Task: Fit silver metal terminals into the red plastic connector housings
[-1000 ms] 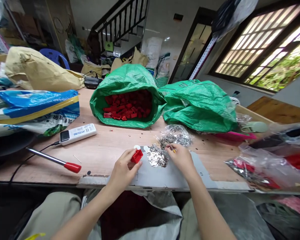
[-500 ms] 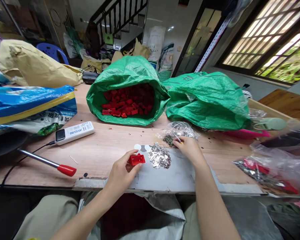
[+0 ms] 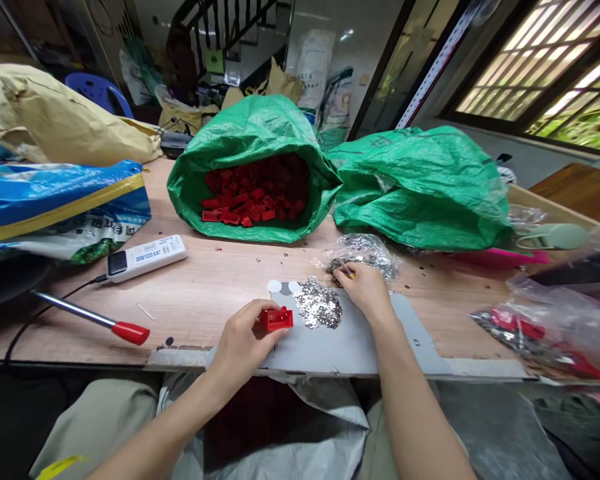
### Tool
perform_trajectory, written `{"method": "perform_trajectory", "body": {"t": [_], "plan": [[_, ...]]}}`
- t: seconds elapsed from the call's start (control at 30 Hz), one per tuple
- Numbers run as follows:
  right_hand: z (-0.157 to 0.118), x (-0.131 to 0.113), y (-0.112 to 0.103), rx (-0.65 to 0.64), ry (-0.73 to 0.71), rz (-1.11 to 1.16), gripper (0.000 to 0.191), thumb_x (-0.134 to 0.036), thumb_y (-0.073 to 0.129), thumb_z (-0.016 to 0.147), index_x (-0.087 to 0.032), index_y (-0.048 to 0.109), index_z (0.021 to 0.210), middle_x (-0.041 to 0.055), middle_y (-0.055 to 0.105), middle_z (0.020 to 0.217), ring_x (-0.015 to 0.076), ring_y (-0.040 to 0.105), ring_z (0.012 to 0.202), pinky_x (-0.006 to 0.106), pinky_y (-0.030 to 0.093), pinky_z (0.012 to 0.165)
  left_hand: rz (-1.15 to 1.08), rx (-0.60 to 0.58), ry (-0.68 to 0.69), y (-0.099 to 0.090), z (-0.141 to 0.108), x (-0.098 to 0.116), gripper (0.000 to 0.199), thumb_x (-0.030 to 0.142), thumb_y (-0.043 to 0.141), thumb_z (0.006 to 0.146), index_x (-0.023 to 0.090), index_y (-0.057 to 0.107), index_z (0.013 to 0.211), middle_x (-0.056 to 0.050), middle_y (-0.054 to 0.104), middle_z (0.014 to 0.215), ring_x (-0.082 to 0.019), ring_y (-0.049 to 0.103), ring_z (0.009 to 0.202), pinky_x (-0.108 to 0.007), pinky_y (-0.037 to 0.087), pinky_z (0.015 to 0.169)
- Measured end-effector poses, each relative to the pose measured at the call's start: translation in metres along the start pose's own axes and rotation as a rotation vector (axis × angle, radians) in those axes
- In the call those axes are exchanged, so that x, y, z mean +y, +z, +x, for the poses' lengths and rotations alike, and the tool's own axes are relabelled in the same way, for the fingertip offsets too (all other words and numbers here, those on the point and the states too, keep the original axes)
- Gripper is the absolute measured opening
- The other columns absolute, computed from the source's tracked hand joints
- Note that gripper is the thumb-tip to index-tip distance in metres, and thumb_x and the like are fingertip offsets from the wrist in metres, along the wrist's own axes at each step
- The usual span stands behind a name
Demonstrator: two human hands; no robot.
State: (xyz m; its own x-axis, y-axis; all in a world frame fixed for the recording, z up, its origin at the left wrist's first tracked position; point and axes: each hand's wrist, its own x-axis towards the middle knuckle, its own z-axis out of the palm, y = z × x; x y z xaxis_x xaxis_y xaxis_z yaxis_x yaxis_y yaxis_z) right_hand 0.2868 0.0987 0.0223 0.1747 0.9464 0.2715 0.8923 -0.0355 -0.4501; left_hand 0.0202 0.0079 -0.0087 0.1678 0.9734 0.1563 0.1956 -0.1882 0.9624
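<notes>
My left hand (image 3: 245,337) is closed on a small red plastic housing (image 3: 279,319), its hollow side showing. Just right of it, a heap of small shiny metal pieces (image 3: 319,304) lies on a grey board (image 3: 330,350). My right hand (image 3: 366,288) pinches a thin tool with a yellow part (image 3: 350,273); its kind cannot be made out. The right fingertips are at small dark metal parts by a clear plastic bag (image 3: 367,250), behind the heap. What the fingertips touch is partly hidden.
An open green sack (image 3: 253,230) of red housings lies behind; another green sack (image 3: 420,193) is beside it. Left are a white device (image 3: 147,257) with a cable and a red-handled lever (image 3: 130,332). A plastic bag of parts (image 3: 540,340) lies right. An open grey sack (image 3: 325,453) sits below the edge.
The camera view has shifted slightly. My left hand has tilted the red housing so its hollow shows more. My right hand has moved a little left at the small dark parts.
</notes>
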Motion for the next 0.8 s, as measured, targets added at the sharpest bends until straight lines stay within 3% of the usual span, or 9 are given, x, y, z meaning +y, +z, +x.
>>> {"method": "perform_trajectory", "body": {"t": [0.23, 0.33, 0.4, 0.57, 0.8], "plan": [[-0.015, -0.012, -0.017, 0.121, 0.07, 0.182, 0.02, -0.034, 0.061, 0.079, -0.02, 0.06, 0.064, 0.0007, 0.053, 0.058, 0.0181, 0.049, 0.058, 0.03, 0.034, 0.058, -0.078, 0.112, 0.0, -0.002, -0.001, 0.003, 0.027, 0.027, 0.08, 0.078, 0.021, 0.065, 0.1, -0.005, 0.07, 0.102, -0.018, 0.071, 0.085, -0.029, 0.061, 0.071], [-0.036, -0.037, -0.019, -0.051, 0.107, 0.569, 0.029, -0.045, 0.067, 0.08, -0.021, 0.057, 0.068, -0.0051, 0.04, 0.051, 0.0129, 0.034, 0.046, 0.027, 0.027, 0.047, -0.122, 0.166, 0.003, -0.003, 0.0, 0.004, 0.029, 0.031, 0.082, 0.076, 0.02, 0.063, 0.095, -0.003, 0.066, 0.099, -0.016, 0.069, 0.081, -0.027, 0.061, 0.068], [-0.053, -0.059, -0.015, -0.209, 0.076, 0.774, 0.032, -0.048, 0.071, 0.079, -0.021, 0.057, 0.068, -0.0058, 0.04, 0.052, 0.0115, 0.032, 0.045, 0.026, 0.025, 0.045, -0.11, 0.2, 0.034, -0.002, 0.0, 0.004, 0.029, 0.031, 0.082, 0.076, 0.02, 0.062, 0.092, -0.002, 0.063, 0.097, -0.014, 0.067, 0.081, -0.025, 0.06, 0.067], [-0.079, -0.093, 0.0, -0.305, -0.098, 0.731, 0.027, -0.038, 0.068, 0.082, -0.018, 0.062, 0.065, 0.0003, 0.056, 0.061, 0.0141, 0.045, 0.056, 0.026, 0.033, 0.053, -0.071, 0.227, 0.086, -0.002, 0.001, 0.004, 0.025, 0.029, 0.08, 0.079, 0.02, 0.059, 0.089, 0.0, 0.06, 0.092, -0.013, 0.064, 0.081, -0.022, 0.057, 0.066], [-0.083, -0.091, 0.008, -0.279, -0.183, 0.62, 0.023, -0.032, 0.063, 0.086, -0.018, 0.063, 0.067, 0.0005, 0.058, 0.063, 0.0145, 0.046, 0.058, 0.027, 0.034, 0.055, -0.044, 0.221, 0.12, -0.001, 0.001, 0.005, 0.022, 0.024, 0.077, 0.08, 0.019, 0.057, 0.087, 0.0, 0.059, 0.089, -0.011, 0.062, 0.078, -0.019, 0.054, 0.065]]}}
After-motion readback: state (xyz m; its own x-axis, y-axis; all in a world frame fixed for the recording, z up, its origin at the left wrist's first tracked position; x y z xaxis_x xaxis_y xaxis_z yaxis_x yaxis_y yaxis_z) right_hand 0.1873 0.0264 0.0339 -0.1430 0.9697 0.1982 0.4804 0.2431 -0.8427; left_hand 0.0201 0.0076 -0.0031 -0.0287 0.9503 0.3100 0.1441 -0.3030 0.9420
